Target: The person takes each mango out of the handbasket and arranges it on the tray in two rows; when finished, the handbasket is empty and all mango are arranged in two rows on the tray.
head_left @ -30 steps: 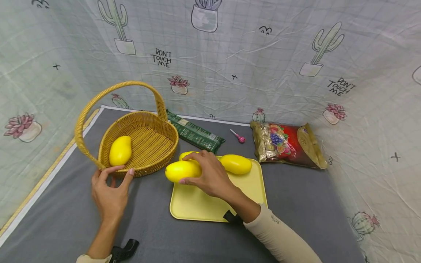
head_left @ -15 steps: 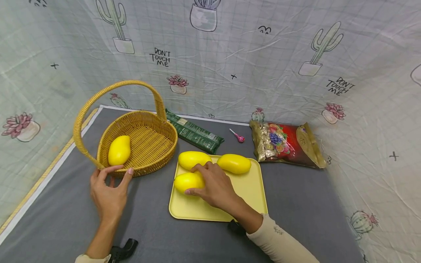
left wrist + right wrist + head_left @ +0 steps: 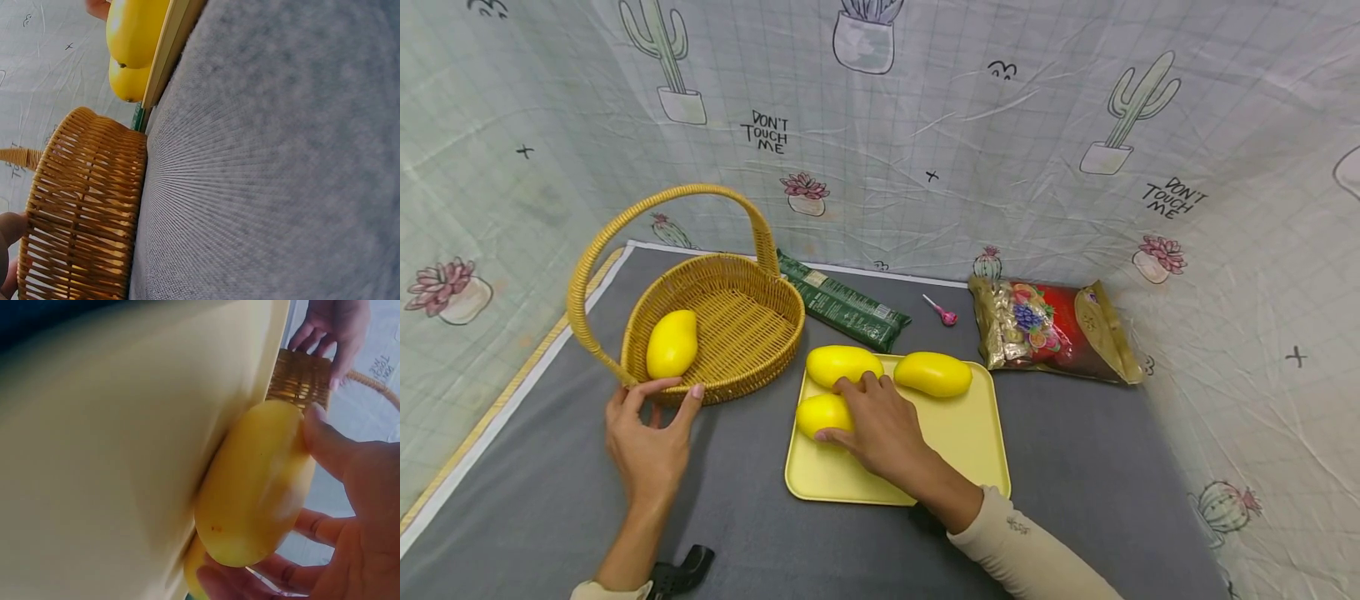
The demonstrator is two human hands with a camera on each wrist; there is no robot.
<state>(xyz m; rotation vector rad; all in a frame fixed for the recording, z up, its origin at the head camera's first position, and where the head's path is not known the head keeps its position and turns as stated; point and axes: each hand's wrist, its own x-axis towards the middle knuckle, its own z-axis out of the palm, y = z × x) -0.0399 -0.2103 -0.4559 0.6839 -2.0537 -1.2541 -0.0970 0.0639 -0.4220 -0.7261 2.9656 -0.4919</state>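
My right hand (image 3: 883, 429) is around a yellow mango (image 3: 822, 416) at the left side of the pale yellow tray (image 3: 895, 493). In the right wrist view its thumb lies along one side of this mango (image 3: 256, 487) and the fingers curl under the other, while the mango lies against the tray surface. Two more mangoes sit along the tray's back edge, the left one (image 3: 842, 365) and the right one (image 3: 934, 374). My left hand (image 3: 651, 446) holds the front rim of the wicker basket (image 3: 748, 385) between thumb and fingers. Inside the basket lies another mango (image 3: 673, 343).
Behind the tray lie a green packet (image 3: 850, 307) and a pink lollipop (image 3: 948, 317). A red and gold candy bag (image 3: 1056, 332) rests at the back right. The basket's tall handle (image 3: 670, 196) arches up near the patterned cloth backdrop (image 3: 880, 150).
My right hand has lowered the mango from above the tray's left edge onto the tray, then slid slightly right along it. The left hand has stayed at the basket rim.
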